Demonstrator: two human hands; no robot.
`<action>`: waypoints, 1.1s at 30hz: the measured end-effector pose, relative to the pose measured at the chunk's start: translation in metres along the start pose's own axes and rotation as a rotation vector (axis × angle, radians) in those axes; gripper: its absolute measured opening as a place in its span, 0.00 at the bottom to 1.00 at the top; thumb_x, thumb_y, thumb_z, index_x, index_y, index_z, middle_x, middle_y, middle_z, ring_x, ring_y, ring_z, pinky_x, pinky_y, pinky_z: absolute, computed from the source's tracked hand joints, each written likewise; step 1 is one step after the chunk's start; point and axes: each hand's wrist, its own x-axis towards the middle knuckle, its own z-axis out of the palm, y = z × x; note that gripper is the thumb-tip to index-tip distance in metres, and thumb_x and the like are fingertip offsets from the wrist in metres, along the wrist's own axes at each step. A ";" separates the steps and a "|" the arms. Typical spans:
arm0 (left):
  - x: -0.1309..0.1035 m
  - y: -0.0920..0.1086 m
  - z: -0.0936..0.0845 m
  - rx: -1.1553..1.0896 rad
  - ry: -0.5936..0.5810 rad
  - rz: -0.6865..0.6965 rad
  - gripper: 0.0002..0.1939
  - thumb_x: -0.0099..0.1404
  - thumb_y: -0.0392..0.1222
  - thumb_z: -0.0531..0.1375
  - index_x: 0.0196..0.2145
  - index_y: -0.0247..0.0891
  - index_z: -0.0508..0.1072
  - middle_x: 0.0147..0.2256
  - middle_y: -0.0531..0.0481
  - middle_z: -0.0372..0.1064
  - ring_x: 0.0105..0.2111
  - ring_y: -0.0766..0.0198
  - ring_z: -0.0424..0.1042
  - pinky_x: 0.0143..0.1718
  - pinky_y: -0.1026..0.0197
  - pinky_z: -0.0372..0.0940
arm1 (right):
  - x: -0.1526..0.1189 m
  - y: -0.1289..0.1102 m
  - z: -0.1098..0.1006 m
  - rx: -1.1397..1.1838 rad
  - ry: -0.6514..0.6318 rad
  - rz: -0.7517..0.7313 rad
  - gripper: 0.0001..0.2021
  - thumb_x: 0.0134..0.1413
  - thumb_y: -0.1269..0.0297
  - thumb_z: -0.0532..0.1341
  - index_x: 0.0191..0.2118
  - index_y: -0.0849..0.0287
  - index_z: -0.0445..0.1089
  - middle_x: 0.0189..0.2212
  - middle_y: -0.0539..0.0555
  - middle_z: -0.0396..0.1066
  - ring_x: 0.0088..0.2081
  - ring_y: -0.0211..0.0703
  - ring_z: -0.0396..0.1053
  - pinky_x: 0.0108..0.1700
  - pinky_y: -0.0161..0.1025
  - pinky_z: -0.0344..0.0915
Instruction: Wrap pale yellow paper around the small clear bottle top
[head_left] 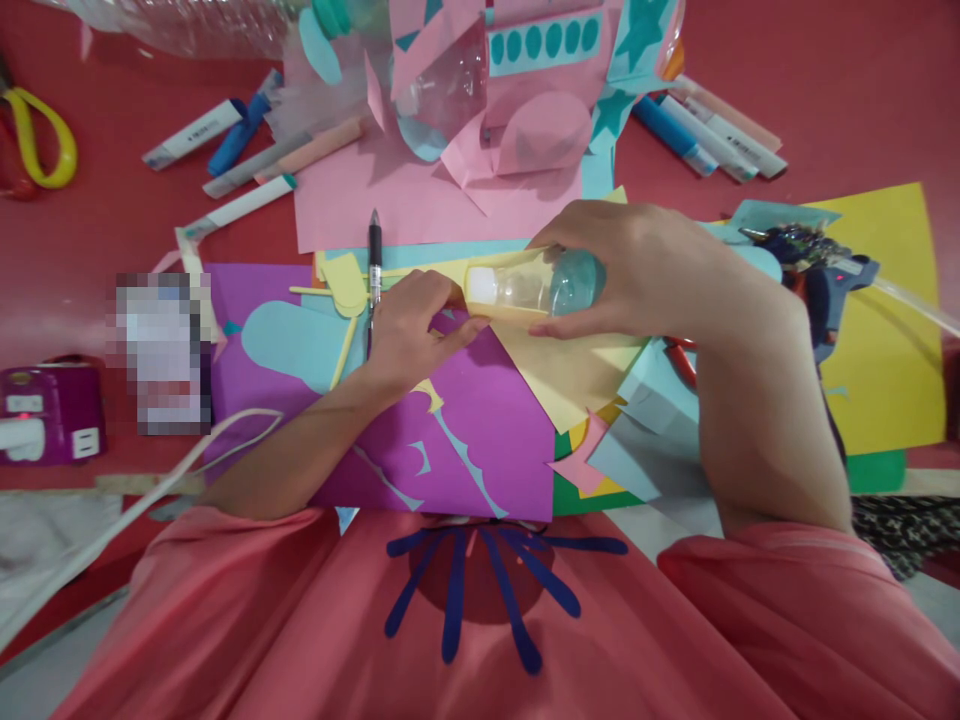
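My right hand (600, 260) grips a small clear bottle (525, 285) by its blue-green base end, thumb below and fingers above. The bottle lies on its side with its white cap (481, 285) pointing left. Pale yellow paper (559, 375) lies beneath and around it. My left hand (420, 325) is at the cap end, thumb and index finger curved close to the edge of the yellow paper; whether they pinch it is unclear. A black pen (376, 250) lies just behind my left hand, on the sheets. Purple paper (480, 430) is under both forearms.
Pink paper craft (544, 90) with bottles stands at the back. Markers (247, 205) lie left and right of it. A glue gun (829, 290) rests on yellow paper at right. Yellow-handled scissors (45, 140), a phone (169, 350) and a purple power socket (56, 415) are at left.
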 end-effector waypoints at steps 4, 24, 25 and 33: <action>0.000 0.000 -0.001 -0.004 -0.012 0.013 0.25 0.72 0.64 0.49 0.30 0.41 0.68 0.26 0.52 0.67 0.27 0.64 0.66 0.32 0.59 0.61 | 0.002 0.001 -0.001 -0.029 -0.020 0.009 0.28 0.53 0.47 0.65 0.54 0.60 0.72 0.50 0.63 0.76 0.50 0.65 0.74 0.44 0.51 0.67; -0.003 -0.001 0.001 0.104 -0.014 0.041 0.25 0.72 0.65 0.48 0.33 0.41 0.67 0.27 0.52 0.68 0.29 0.63 0.68 0.32 0.58 0.62 | 0.005 0.003 -0.002 -0.007 -0.049 -0.004 0.27 0.50 0.46 0.65 0.52 0.58 0.72 0.50 0.63 0.76 0.49 0.66 0.74 0.45 0.54 0.69; -0.004 -0.001 0.001 0.122 -0.021 0.039 0.26 0.72 0.66 0.47 0.33 0.41 0.67 0.27 0.52 0.68 0.29 0.62 0.69 0.32 0.57 0.63 | 0.004 0.003 -0.002 -0.006 -0.039 -0.009 0.26 0.50 0.46 0.66 0.51 0.58 0.72 0.49 0.62 0.77 0.49 0.65 0.74 0.45 0.53 0.69; -0.003 0.002 -0.001 0.157 -0.055 -0.001 0.29 0.72 0.66 0.46 0.34 0.41 0.75 0.29 0.47 0.76 0.32 0.59 0.75 0.36 0.56 0.66 | 0.002 0.000 -0.004 0.021 -0.050 0.010 0.22 0.52 0.50 0.65 0.48 0.58 0.72 0.48 0.63 0.76 0.49 0.65 0.73 0.45 0.52 0.66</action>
